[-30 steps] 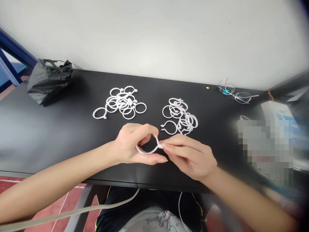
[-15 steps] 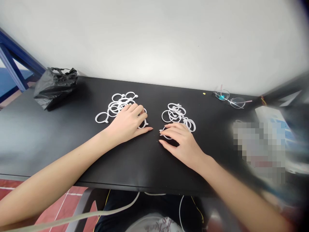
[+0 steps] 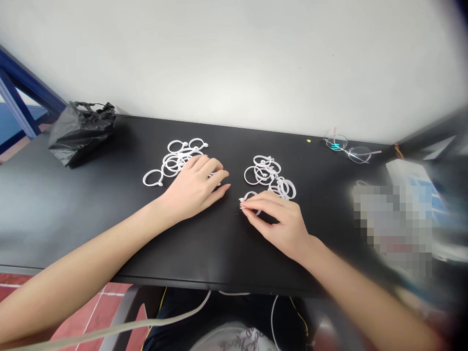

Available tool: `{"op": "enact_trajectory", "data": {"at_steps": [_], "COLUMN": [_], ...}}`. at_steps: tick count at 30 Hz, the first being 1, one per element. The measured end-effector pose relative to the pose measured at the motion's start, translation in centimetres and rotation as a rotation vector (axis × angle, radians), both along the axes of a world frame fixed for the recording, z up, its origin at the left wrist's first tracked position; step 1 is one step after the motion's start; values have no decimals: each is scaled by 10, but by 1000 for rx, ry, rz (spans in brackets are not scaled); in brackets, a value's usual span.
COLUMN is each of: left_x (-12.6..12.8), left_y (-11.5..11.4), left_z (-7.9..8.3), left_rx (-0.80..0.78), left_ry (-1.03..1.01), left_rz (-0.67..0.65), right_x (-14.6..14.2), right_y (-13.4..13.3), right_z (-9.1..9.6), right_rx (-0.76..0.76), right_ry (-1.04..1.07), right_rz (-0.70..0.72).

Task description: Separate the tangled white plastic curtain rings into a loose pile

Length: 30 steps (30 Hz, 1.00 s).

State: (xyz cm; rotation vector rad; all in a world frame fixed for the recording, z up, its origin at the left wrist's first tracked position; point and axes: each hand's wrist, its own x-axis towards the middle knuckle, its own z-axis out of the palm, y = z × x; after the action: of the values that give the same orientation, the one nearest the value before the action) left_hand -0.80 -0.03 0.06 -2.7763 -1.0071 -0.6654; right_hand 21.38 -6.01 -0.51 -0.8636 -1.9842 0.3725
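Plain workroom, black desk (image 3: 109, 214), bare white wall (image 3: 234, 58), eyeglasses (image 3: 347, 148)

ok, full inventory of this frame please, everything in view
table: 1, black, fills the middle of the view
left ring pile: many overlapping, white, table centre-left
right ring pile: many overlapping, white, table centre-right
single ring: 1, white, near edge of the right pile
plastic bag: 1, black, far left of table
glasses: 1 pair, clear lenses, far right by the wall
yellow speck: 1, table, left of the glasses
blue frame: 1, far left
left hand: flat, fingers over the left pile's right edge
right hand: fingertips pinched on the single ring
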Motion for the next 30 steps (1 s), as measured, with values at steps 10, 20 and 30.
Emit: {"op": "enact_trajectory", "data": {"at_steps": [10,20,30], "left_x": [30,25,18], "left_y": [-49,-43,-32], "left_z": [5,7,7], "left_rx": [-765,-555,-98], "left_ry": [-437,-650,-529], "left_rz": [-300,-185,-315], "right_x": [-5,-2,-8], "right_y": [-11,-12,-13], "right_z": [11,4,9], "right_rx": [57,13,-27], "right_ry": [208,281,259], "right_rz": [31,-21,76]}}
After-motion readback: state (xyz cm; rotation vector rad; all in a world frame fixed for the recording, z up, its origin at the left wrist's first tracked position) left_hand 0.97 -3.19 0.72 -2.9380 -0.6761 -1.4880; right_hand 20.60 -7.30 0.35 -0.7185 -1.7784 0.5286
